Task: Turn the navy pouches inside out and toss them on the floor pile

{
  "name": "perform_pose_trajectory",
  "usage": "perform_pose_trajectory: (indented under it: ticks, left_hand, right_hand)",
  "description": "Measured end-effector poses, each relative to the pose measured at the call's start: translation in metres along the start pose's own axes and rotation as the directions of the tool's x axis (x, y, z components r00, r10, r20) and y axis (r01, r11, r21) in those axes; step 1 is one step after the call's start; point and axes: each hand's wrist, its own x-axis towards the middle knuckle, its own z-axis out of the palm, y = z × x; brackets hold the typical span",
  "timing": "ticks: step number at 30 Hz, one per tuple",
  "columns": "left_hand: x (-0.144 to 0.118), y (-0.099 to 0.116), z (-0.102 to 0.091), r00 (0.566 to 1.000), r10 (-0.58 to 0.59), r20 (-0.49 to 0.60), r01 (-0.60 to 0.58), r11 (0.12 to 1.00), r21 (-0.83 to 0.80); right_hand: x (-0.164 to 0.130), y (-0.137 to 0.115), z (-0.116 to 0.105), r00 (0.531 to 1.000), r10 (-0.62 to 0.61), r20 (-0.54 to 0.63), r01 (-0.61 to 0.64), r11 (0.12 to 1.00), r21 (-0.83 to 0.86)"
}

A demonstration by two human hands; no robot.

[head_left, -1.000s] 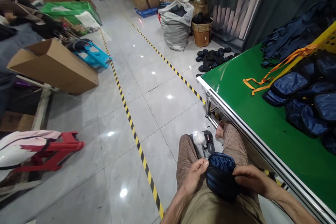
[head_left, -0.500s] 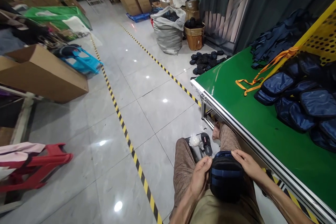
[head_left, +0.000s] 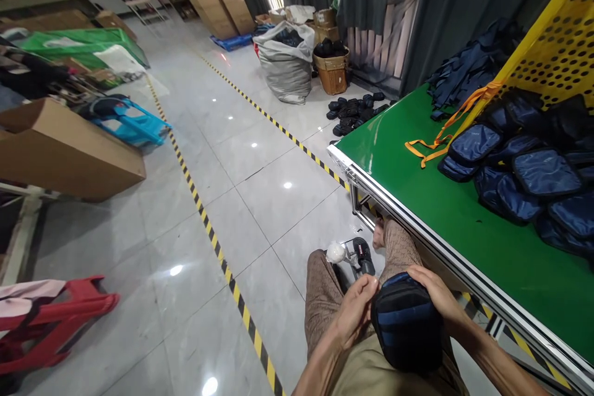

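Observation:
A small black and navy pouch (head_left: 408, 322) rests over my lap, its banded face turned up toward me. My left hand (head_left: 355, 309) pinches its left edge near the top, thumb and fingers together. On the other side my right hand (head_left: 436, 294) curls round the upper right edge. The fingers under the pouch are hidden. To the right, several navy pouches (head_left: 547, 170) lie heaped on the green table (head_left: 417, 210), beside a pile of dark blue fabric pieces (head_left: 468, 68).
The table's metal edge (head_left: 431, 241) runs close by my right arm. A dark sandal (head_left: 363, 255) and a white wrapped bundle (head_left: 336, 252) lie beyond my knees. On the floor stand a grey sack (head_left: 285, 68), a red stool (head_left: 60, 322) and a cardboard box (head_left: 88, 154).
The pouch has tilted, and its upper right part has risen slightly. My right hand has shifted further round its edge. The view has turned a little to the right.

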Motion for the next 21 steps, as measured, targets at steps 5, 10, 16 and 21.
perform_pose_trajectory:
  ticks: [5,10,16,21]
  left_hand:
    - [0.007,0.006,0.004,0.993,-0.027,0.111,0.015,0.995,0.101]
    - [0.015,0.017,0.008,0.977,-0.082,0.195,0.046,0.982,0.182]
    - [0.044,0.013,0.001,0.988,0.079,0.133,-0.140,0.823,0.550]
    - [0.055,0.002,-0.004,0.948,0.242,0.205,-0.307,0.538,0.785]
  right_hand:
    - [-0.002,-0.005,0.000,0.991,0.077,0.112,-0.090,0.989,0.121]
    - [-0.004,-0.011,-0.004,0.988,0.097,0.116,-0.117,0.978,0.172]
    - [0.004,0.006,0.001,0.987,0.116,0.115,-0.141,0.962,0.234]
    - [0.013,0.023,-0.010,0.970,0.168,0.173,-0.209,0.944,0.256]
